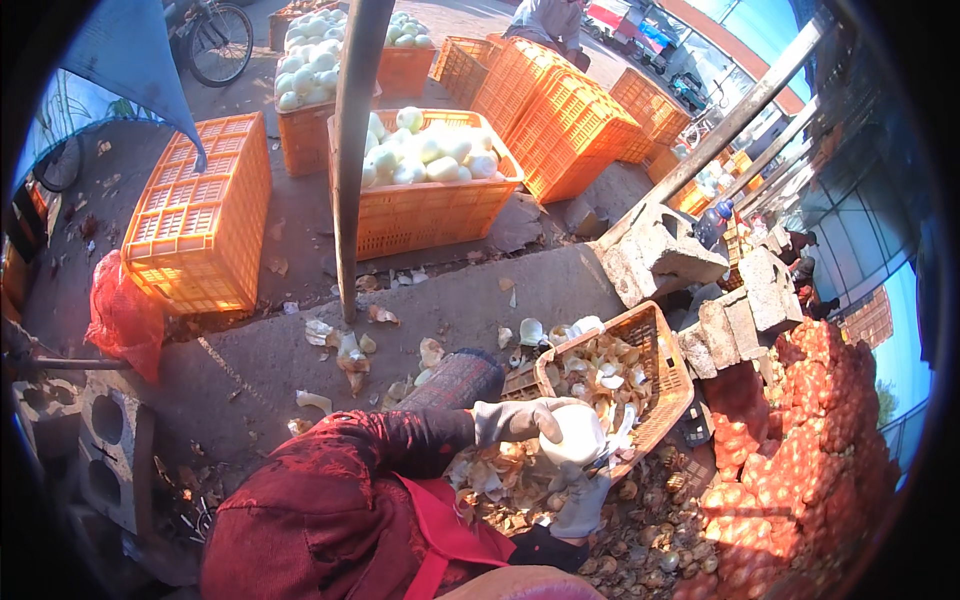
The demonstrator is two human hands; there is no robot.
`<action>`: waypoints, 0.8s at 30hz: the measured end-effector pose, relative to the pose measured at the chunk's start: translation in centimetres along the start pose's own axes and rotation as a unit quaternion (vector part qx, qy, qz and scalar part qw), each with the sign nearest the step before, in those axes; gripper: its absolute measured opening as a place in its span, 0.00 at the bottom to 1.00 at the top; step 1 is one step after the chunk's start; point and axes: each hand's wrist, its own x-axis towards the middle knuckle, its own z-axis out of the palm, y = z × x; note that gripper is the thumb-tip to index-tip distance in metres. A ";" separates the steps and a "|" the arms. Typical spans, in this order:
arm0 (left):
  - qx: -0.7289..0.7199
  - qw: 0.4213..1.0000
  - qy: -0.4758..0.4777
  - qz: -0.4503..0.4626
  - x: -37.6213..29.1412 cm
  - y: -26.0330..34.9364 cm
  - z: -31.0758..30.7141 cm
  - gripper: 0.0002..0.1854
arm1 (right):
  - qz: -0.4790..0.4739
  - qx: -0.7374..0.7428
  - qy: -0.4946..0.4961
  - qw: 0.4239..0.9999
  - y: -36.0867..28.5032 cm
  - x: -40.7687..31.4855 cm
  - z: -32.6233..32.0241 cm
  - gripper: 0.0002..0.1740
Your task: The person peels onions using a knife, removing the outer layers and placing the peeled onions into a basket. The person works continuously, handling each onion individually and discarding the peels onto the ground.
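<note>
A large peeled white onion (573, 435) is between my two gloved hands, above the near rim of an orange plastic crate (670, 360). My left hand (521, 421), in a grey glove, grips the onion's upper side. Against its lower side is my right hand (581, 499), fingers curled in a pale glove. A pale strip, probably onion skin, sticks out beside the right fingers; whether that hand also has a small tool is hidden. Onion skins (600, 367) lie in the crate, with more loose skins (491, 476) below my left arm.
Red mesh sacks of onions (810, 450) are piled at right, with small onions (652, 544) on the ground. Concrete blocks (660, 251) stand beyond the crate. A wooden pole (349, 165) rises before a crate of peeled onions (427, 217). Stacked crates (574, 127) and a seated person (547, 26) are farther back.
</note>
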 end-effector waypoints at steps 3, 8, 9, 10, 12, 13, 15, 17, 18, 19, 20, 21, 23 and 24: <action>0.173 0.980 0.101 0.012 -1.9 1.4 1.9 0.40 | 0.002 -0.027 0.024 0.999 2.0 0.4 -0.5 0.23; 0.198 0.967 0.160 -0.016 -4.3 1.5 0.9 0.46 | -0.063 -0.051 0.000 0.997 2.9 -0.3 1.8 0.29; 0.211 0.967 0.140 -0.011 -4.2 1.8 0.4 0.45 | -0.042 -0.060 0.009 0.997 2.9 -0.4 2.0 0.30; 0.223 0.967 0.120 -0.006 -4.3 1.9 0.1 0.45 | -0.050 -0.064 0.011 0.997 3.0 -0.3 2.2 0.30; 0.190 0.973 0.126 -0.041 -4.6 2.7 0.6 0.44 | -0.055 -0.082 0.001 0.995 3.0 -0.1 2.3 0.29; 0.172 0.975 0.127 -0.060 -4.6 3.4 1.0 0.44 | -0.051 -0.096 -0.011 0.994 2.7 0.3 2.0 0.29; 0.226 0.965 0.120 -0.061 -4.1 4.1 0.8 0.44 | -0.048 -0.099 -0.014 0.994 2.0 0.6 2.0 0.28; 0.225 0.967 0.104 -0.061 -3.4 4.7 0.9 0.44 | -0.052 -0.077 0.008 0.996 0.8 0.8 2.8 0.28; 0.197 0.974 0.093 -0.057 -3.1 5.1 1.0 0.44 | -0.052 -0.089 0.021 0.994 0.9 1.6 2.3 0.30; 0.168 0.981 0.081 -0.058 -2.8 5.9 1.8 0.45 | -0.059 -0.065 0.030 0.996 0.4 1.8 2.4 0.30; 0.222 0.968 0.087 -0.075 -2.4 6.9 2.6 0.45 | -0.067 -0.042 0.040 0.996 -0.2 2.1 2.8 0.30; 0.256 0.961 0.074 -0.066 -1.9 7.7 3.3 0.47 | -0.075 -0.020 0.051 0.996 -0.9 2.2 2.8 0.30; 0.269 0.961 0.036 -0.059 -0.3 8.2 2.8 0.49 | -0.115 -0.027 0.130 0.984 -0.5 3.0 1.8 0.27; 0.169 0.984 0.015 -0.058 -0.2 8.6 2.4 0.48 | -0.124 -0.021 0.137 0.983 -2.7 1.8 4.2 0.27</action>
